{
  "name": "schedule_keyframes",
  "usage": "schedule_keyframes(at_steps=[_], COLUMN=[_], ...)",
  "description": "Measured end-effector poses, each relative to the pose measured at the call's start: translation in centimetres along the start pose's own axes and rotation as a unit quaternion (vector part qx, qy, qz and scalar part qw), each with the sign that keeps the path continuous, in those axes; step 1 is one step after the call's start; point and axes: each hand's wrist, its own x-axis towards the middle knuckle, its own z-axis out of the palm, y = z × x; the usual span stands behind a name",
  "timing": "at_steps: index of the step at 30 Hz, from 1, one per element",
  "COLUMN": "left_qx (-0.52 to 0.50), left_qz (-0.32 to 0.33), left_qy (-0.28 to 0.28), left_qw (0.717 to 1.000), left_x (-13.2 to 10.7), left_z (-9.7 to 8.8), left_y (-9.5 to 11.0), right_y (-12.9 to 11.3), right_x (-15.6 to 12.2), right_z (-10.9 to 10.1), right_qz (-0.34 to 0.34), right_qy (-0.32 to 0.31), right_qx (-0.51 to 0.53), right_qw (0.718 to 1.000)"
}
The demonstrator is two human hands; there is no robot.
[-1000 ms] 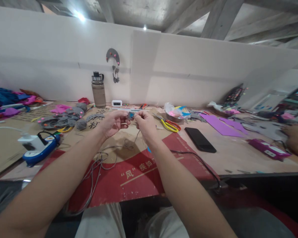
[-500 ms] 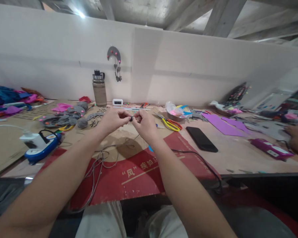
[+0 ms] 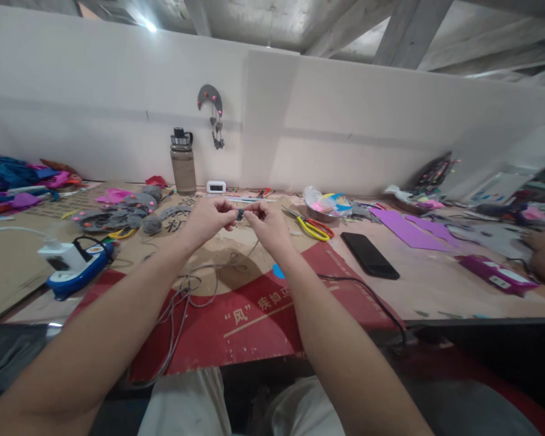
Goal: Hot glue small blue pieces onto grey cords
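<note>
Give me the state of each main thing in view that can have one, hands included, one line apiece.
Small dark piece: pinched from both sides, partly hidden
Left hand: closed on it
Right hand: closed on it too
Grey cord: loose, in loops
Bottle: upright, capped
Scissors: lying down; blade opening unclear
Phone: lying flat, screen dark
White adapter: plugged into the blue power strip
Crescent ornament: hanging on the wall

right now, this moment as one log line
left hand: pinches dark piece; right hand: pinches same piece; cord: looped on cardboard; scissors: left of phone
</note>
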Motion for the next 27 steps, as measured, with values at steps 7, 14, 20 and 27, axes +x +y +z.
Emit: schedule_keyframes(at_steps=[7, 14, 20, 27], left_qx=[0.034, -0.023, 0.012, 0.080], left_qz=[0.006, -0.025, -0.016, 0.028], left_qy=[-0.020, -0.089, -0.095, 0.051], left_qw=[0.999, 0.995, 0.995, 0.995], left_x=[0.0, 0.0, 0.0, 0.2], left_z=[0.1, -0.5, -0.4, -0.4], left_y=[0.2, 0.6, 0.6, 0.2], right_y=[-0.5, -0.5, -0.5, -0.9], right_x=[-0.2, -0.2, -0.2, -0.9], right_z=[-0.1, -0.3, -0.4, 0.9], right_qz=[-0.045, -0.045, -0.036, -0.047], right_qy=[0.028, 0.037, 0.040, 0.007], right_qx=[-0.086, -0.102, -0.106, -0.009], right_qw=[0.995, 0.993, 0.993, 0.999])
